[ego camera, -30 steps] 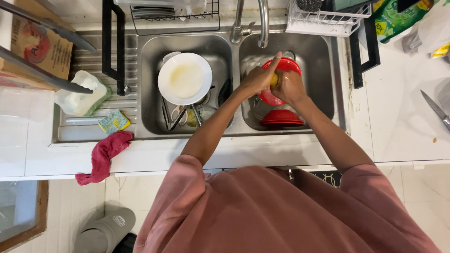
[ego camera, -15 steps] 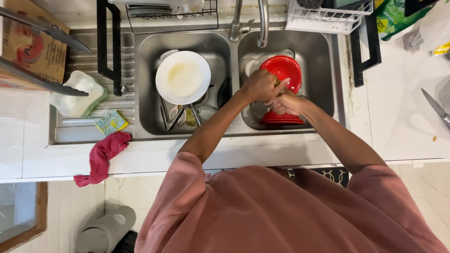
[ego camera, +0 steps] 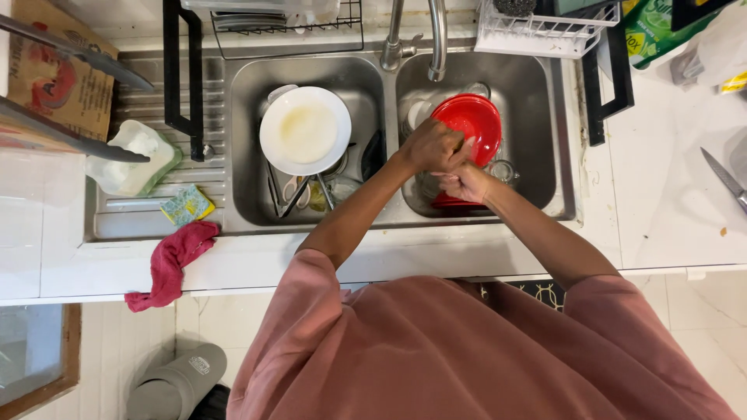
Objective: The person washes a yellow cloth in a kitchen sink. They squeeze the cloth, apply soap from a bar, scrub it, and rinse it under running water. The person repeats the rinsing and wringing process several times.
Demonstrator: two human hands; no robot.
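A red plate (ego camera: pixel 473 124) lies tilted in the right sink basin (ego camera: pixel 537 117) under the tap (ego camera: pixel 436 39), with another red dish (ego camera: pixel 447 201) below it. My left hand (ego camera: pixel 430 145) is closed on the red plate's near left rim. My right hand (ego camera: pixel 465 183) sits just below it with its fingers curled, touching the left hand. Whatever it may hold is hidden. A glass (ego camera: pixel 502 169) stands beside the hands.
The left basin (ego camera: pixel 241 140) holds a white plate (ego camera: pixel 305 130) over utensils. A pale cloth (ego camera: pixel 132 155), a yellow-green sponge (ego camera: pixel 187 204) and a red rag (ego camera: pixel 171 260) lie on the drainboard and counter edge. Dish racks (ego camera: pixel 545 31) stand behind. A knife (ego camera: pixel 725 179) lies at right.
Both hands have slid from the red plate's middle toward its near left rim. The yellow thing seen between them a second ago no longer shows.
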